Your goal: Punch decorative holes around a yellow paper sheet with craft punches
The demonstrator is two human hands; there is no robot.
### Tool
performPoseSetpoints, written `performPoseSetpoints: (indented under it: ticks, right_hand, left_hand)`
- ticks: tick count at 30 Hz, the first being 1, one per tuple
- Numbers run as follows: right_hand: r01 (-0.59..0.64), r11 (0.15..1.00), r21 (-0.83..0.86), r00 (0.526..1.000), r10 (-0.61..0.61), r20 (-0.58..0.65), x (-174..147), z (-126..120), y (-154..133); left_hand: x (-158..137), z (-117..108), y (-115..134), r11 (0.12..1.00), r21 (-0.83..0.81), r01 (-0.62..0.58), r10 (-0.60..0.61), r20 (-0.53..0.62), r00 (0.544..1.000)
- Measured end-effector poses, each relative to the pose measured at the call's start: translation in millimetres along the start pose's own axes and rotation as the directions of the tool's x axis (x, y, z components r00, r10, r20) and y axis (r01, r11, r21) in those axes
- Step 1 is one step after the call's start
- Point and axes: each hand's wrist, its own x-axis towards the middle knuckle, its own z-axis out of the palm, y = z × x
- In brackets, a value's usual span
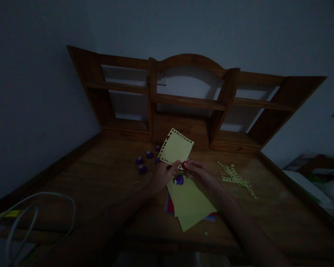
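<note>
Left fingers [176,167] closed on yellow sheet [177,148], right fingers [193,167] closed around red punch [185,165], purple punch [179,180] below, strips [236,178] rightward.

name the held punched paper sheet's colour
The punched paper sheet is pale yellow, clearest in the head view.

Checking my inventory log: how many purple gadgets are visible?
6 purple gadgets: four left of the held sheet, one partly hidden at its corner, one between left hand and right hand. More may be hidden.
</note>
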Motion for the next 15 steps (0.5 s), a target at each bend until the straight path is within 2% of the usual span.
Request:
performPoseSetpoints:
  ticks: [5, 11, 15]
  right_hand:
    - [0.001, 1.000, -0.013, 1.000, -0.001, -0.021, -2.3, 2.2, -2.5]
    - [-0.011, 1.000, -0.023, 1.000, 0.011, -0.027, 1.3, -4.2, -2.9]
    - [0.000, 1.000, 0.021, 1.000, 0.001, -0.027, 1.9, -7.2, -3.4]
  left_hand:
    - [-0.7, 0.3, 2.4, 1.000, 0.012, 0.014, -0.014, -0.014, 1.000]
    - [6.3, -3.3, -7.4, 0.997, -0.054, 0.062, -0.067, -0.107, 0.992]
    - [9.5, -6.5, -8.9, 0.993, -0.077, 0.086, -0.093, -0.087, 0.992]
